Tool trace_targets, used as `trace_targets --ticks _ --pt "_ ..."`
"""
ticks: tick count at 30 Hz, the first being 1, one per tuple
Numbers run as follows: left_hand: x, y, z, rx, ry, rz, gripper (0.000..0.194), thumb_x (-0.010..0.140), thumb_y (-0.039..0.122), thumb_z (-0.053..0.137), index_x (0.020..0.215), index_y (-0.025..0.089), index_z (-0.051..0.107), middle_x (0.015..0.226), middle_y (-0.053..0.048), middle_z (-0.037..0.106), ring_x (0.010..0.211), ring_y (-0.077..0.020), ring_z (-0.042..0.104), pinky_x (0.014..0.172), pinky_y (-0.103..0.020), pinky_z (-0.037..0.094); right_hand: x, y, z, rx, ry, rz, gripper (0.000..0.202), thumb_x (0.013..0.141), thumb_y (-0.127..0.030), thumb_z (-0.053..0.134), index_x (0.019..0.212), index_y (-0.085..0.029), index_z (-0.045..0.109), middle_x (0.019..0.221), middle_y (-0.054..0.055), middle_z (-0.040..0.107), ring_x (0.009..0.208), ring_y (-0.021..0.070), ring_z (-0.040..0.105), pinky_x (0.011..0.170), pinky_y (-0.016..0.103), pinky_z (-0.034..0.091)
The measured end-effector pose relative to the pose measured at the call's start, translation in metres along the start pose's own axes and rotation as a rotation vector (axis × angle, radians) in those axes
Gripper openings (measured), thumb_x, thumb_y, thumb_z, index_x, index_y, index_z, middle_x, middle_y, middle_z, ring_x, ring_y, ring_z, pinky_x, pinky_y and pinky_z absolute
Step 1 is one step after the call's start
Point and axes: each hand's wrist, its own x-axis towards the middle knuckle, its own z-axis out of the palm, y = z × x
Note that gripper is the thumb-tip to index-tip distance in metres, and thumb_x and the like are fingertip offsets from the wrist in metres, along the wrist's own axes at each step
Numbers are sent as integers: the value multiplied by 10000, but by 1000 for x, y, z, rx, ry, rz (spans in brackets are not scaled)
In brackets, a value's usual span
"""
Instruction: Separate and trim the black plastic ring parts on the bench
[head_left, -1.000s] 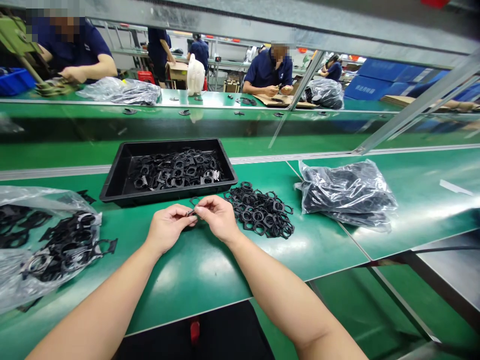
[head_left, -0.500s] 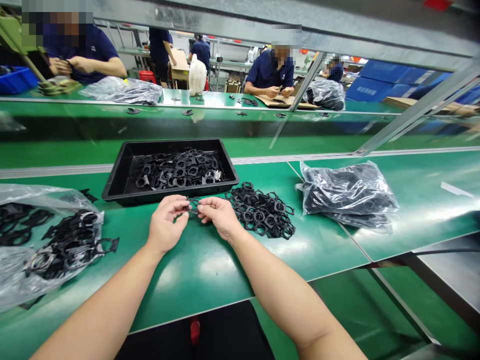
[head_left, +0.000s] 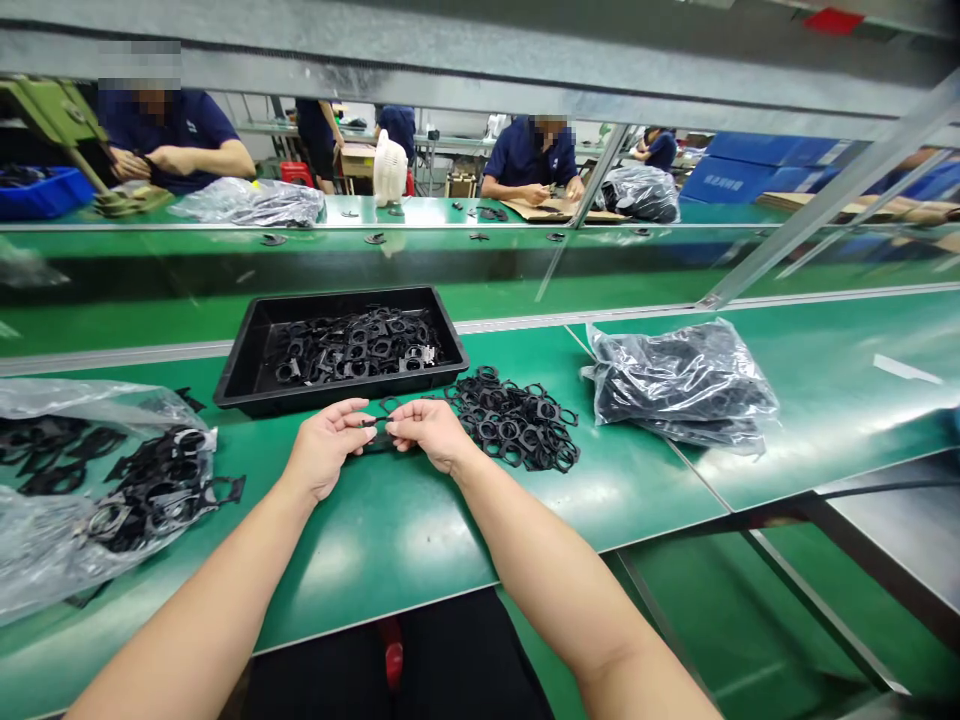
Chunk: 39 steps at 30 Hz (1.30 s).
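Between my two hands is a small black plastic part, low over the green table. My left hand pinches its left side between thumb and fingers. On its right side, my right hand has its fingertips closed. The fingers partly hide the part's shape. Just beyond my hands stands a black tray with many black ring-shaped parts in it. A loose pile of similar black rings lies to the right of my right hand. One more ring shows just behind my fingertips.
An open clear bag of black parts lies at the left. A closed bag of black parts is at the right. Slanted metal posts and an overhead beam frame the far bench, where people work.
The part between my fingers now sits lower and looks flatter, and a ring shows behind my fingertips. The whole view has shifted slightly as the camera tilted.
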Motion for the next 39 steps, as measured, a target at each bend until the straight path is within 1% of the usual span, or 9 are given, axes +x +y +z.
trace_targets --ticks 8,11,14,19,24,27,32,36,39 --pt "14 23 -11 138 300 247 513 555 260 779 1023 124 619 911 -80 678 736 -139 629 530 -206 476 6 7 -7 -475 152 -343 214 734 -352 653 828 -162 674 721 22 659 611 121 576 632 275 485" --pt "33 48 -31 408 533 480 549 644 323 706 1151 152 585 1063 -111 664 917 -182 640 719 -279 530 7 10 -12 -898 175 -543 260 805 -264 592 1038 -170 660 1043 81 663 937 182 578 883 325 442" --pt "37 68 -52 821 608 481 622 660 402 686 1226 177 558 1150 -117 636 979 -216 629 818 -334 518 7 13 -13 -1191 85 -601 382 826 -232 562 1199 -151 579 1280 108 554 1136 237 467 980 371 374" --pt "4 86 -88 1481 264 223 393 731 453 586 1036 228 685 881 -52 711 785 -232 656 787 -353 501 7 13 -10 -1336 -16 -566 280 843 -258 552 1096 -179 644 1205 70 607 1077 248 479 936 382 375" --pt "-29 75 -130 1798 -166 56 528 707 519 573 1117 197 654 1092 -112 674 988 -284 614 876 -349 451 9 9 -10 -1351 0 -511 244 843 -238 550 1051 -194 668 1066 79 630 964 235 507 839 351 395" --pt "-39 59 -143 1823 -239 102 449 755 462 522 1064 174 675 1119 -139 649 1064 -292 569 942 -364 406 10 11 -9 -1364 23 -504 231 858 -230 519 1013 -196 687 1023 89 616 938 235 505 808 349 392" --pt "-43 57 -139 1695 -99 198 271 751 417 534 834 205 681 891 -101 664 880 -257 602 836 -359 451 6 11 -10 -1315 58 -528 215 884 -258 487 903 -204 694 957 87 617 915 211 522 807 324 397" --pt "-36 59 -109 1446 49 317 242 758 437 526 721 207 592 772 -60 637 773 -233 610 755 -372 478 3 8 -6 -1031 94 -548 243 905 -276 444 864 -188 667 863 62 653 828 165 584 783 282 431" --pt "-25 43 -73 946 121 246 272 782 469 500 825 201 510 853 -53 657 744 -202 644 644 -340 514 4 10 -1 -666 80 -406 227 870 -310 479 801 -185 655 691 11 648 607 122 599 640 248 468"
